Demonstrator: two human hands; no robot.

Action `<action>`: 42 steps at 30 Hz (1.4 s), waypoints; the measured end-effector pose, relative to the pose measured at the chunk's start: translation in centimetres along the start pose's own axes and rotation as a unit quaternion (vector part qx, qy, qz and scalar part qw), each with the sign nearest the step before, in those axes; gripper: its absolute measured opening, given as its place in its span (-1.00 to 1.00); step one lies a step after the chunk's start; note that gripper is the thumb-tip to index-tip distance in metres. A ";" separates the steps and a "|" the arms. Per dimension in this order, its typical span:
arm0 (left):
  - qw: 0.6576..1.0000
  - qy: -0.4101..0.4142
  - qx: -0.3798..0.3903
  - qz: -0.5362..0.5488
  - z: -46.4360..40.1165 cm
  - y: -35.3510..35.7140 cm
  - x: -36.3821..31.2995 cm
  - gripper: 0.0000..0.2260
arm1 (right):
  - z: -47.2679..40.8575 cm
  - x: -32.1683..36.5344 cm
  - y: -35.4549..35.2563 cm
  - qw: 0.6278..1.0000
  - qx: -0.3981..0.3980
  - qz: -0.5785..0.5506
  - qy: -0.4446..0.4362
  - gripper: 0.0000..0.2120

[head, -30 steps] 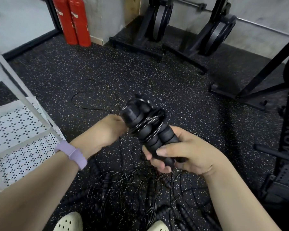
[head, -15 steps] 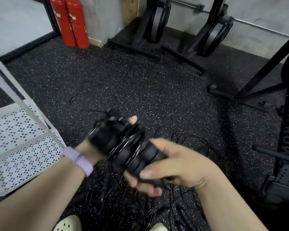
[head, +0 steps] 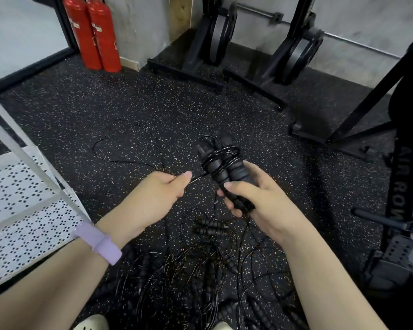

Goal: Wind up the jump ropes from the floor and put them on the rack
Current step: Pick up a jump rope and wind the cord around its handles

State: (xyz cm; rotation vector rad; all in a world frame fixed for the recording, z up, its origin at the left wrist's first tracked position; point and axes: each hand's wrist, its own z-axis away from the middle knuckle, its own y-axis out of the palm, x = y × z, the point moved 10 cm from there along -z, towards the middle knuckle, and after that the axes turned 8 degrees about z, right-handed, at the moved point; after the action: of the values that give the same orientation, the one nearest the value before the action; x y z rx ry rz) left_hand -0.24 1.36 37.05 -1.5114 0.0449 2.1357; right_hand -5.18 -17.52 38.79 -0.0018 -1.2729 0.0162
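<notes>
Jump rope handles (head: 221, 167), two black ribbed grips side by side with cord (head: 221, 154) wrapped round their upper part, sit in the right hand (head: 253, 198), fingers and thumb curled round the lower ends, above the floor (head: 153, 108). Left hand (head: 157, 194) pinches the loose cord end (head: 197, 178) between thumb and fingers, cord taut from there to the handles. Half a second ago the left hand was up against the bundle, blurred mid-wrap; now it is pulled out to the left, apart from the handles, and the bundle sits higher and more upright. Lilac wristband (head: 98, 242) on left wrist. Below the hands, a tangled pile of more jump ropes (head: 200, 265) on the floor, one thin loop (head: 119, 148) trailing out beyond the left hand. White perforated rack (head: 24, 210) at left edge. Two red fire extinguishers (head: 93, 32) at the far wall, black weight stands (head: 212, 39) beside them, pale shoes (head: 91, 322) at bottom edge.
</notes>
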 end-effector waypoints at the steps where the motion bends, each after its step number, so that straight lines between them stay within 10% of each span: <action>1: 1.000 0.001 0.005 0.003 0.1 0.2 0.1 -0.48 | -0.1 -0.1 0.1 1.000 -0.004 0.013 -0.001 -0.42; 13: 0.999 0.002 0.039 0.020 0.2 1.3 0.4 -0.59 | 0.0 1.6 0.6 0.990 -0.056 0.113 -0.062 -0.70; 30: 0.932 0.109 -0.075 -0.336 1.2 -6.5 -1.6 -0.37 | 6.1 1.6 -16.3 0.869 -0.440 0.220 -0.058 -0.77; 38: 0.960 0.197 -0.099 -0.175 5.0 -9.0 -4.5 -0.58 | 5.2 -0.1 -14.2 0.862 -0.356 0.357 0.061 -0.54; 42: 0.911 0.326 -0.187 -0.171 9.3 -10.8 -7.9 -0.63 | 2.6 -3.2 -7.9 0.864 -0.158 0.439 0.189 -0.68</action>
State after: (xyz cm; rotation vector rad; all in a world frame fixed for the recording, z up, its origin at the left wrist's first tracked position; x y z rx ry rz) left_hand -1.84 10.54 50.42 -2.2109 -0.3882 1.3382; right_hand -8.53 -25.51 36.58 -0.8344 -0.7765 0.5689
